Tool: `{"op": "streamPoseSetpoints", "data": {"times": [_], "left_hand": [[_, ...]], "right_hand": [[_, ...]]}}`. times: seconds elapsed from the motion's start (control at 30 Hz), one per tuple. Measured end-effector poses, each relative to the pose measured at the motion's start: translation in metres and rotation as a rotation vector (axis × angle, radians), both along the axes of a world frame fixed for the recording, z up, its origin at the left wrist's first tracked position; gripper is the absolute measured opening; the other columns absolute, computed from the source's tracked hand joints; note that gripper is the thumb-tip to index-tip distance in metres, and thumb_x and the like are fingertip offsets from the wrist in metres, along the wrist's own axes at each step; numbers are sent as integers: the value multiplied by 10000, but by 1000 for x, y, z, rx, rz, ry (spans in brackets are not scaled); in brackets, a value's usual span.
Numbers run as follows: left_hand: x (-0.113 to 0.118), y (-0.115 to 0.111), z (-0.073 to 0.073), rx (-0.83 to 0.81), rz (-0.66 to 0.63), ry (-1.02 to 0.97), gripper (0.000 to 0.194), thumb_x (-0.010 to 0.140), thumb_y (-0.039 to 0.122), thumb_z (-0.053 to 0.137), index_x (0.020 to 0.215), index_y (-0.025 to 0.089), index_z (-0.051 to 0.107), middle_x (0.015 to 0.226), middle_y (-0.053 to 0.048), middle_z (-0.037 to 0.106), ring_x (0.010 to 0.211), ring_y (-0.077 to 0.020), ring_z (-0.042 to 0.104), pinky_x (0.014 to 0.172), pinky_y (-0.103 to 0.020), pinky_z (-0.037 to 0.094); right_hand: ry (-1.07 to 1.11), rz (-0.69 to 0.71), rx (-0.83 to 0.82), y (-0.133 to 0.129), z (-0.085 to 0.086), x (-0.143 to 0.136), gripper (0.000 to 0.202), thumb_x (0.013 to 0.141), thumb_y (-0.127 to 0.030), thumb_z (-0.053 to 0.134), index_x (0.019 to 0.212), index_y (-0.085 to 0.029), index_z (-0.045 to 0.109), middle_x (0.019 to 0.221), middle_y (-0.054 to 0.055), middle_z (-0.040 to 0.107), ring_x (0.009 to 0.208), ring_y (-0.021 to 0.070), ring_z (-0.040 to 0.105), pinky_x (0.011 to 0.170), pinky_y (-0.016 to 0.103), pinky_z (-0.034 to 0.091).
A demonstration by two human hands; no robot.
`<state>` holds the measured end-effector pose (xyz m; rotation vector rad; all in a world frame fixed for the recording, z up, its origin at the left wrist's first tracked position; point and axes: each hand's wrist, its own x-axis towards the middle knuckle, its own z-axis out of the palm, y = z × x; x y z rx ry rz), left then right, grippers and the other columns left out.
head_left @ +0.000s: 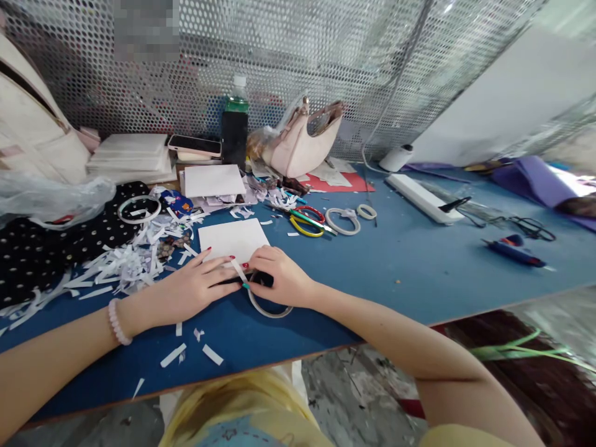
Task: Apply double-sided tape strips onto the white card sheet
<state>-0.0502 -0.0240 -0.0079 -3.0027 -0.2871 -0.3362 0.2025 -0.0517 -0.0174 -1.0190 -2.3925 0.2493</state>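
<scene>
A white sheet of card or paper (233, 239) lies on the blue table in front of me. My left hand (198, 284) rests on its near edge, fingers stretched out and slightly apart. Beside it, my right hand (285, 278) is closed around a thin roll of tape (271, 314), whose lower rim shows beneath the palm. A pale strip of tape (239, 270) runs from the roll up over the sheet, between the two hands. The right fingertips partly hide where the strip meets the roll.
Paper scraps (135, 261) are heaped at left, with loose strips near the front edge. Behind the sheet lie scissors (308, 222), more tape rolls (343, 221) and a stack of cards (214, 180). A power strip (421, 197) and a blue-handled cutter (514, 252) are at right.
</scene>
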Motion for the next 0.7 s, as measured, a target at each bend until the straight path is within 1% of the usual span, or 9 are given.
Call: {"op": "streamPoseSetpoints", "data": {"times": [0.03,0.13,0.2,0.27,0.33,0.4,0.53,0.63,0.7], "left_hand": [[0,0,-1,0,2,1,369,981,100,454,1315,190,582,1418,-101,561,1374,-286,443,1164,-528,305],[-1,1,-3,7,20,2,400,973,103,475,1348,211,562,1414,-110,560,1359,-286,461,1171,-542,290],[-1,1,-5,15,23,1,410,965,108,499,1355,218,560,1417,-132,550,1357,-293,463,1165,-550,296],[-1,1,-5,16,18,3,405,959,112,515,1347,215,571,1428,-159,531,1360,-305,459,1154,-561,311],[-1,2,-6,3,21,4,402,958,111,517,1341,219,577,1451,-168,504,1373,-312,442,1153,-570,309],[-1,2,-6,-18,27,9,410,959,106,513,1347,225,571,1483,-157,473,1403,-306,402,1170,-570,284],[-2,3,-7,-55,24,6,433,951,81,510,1355,230,560,1506,-130,456,1448,-292,333,1193,-571,246],[-2,2,-7,-62,29,-5,439,947,75,509,1355,230,558,1514,-149,440,1452,-298,326,1185,-584,252],[-2,1,-5,-49,49,-7,435,951,81,498,1357,227,556,1527,-169,414,1448,-308,333,1173,-588,271]], "right_hand": [[1,8,-5,1,1,2,49,817,-189,606,856,-176,633,857,62,660,843,199,582,755,317,400],[-9,4,-23,4,4,6,86,787,-112,571,768,-182,617,810,43,644,816,183,577,741,310,376],[-1,3,-51,4,7,9,95,762,-97,578,720,-182,589,769,30,630,793,174,571,729,302,363],[6,13,-88,4,10,10,96,763,-122,600,698,-183,565,743,21,621,777,170,566,723,298,356],[-6,33,-120,2,12,10,81,792,-167,604,722,-185,568,755,25,627,782,175,567,731,303,360],[-29,69,-143,0,14,7,62,822,-163,554,774,-186,585,776,36,635,791,184,570,741,312,376],[-43,147,-176,-1,15,5,215,822,-87,412,851,-182,602,814,67,656,806,199,584,776,328,430],[-2,146,-254,0,13,9,260,812,-88,364,849,-187,601,797,63,674,761,191,598,757,311,450],[74,149,-323,0,12,12,260,811,-110,344,811,-191,592,747,43,663,697,171,594,714,286,445]]}}
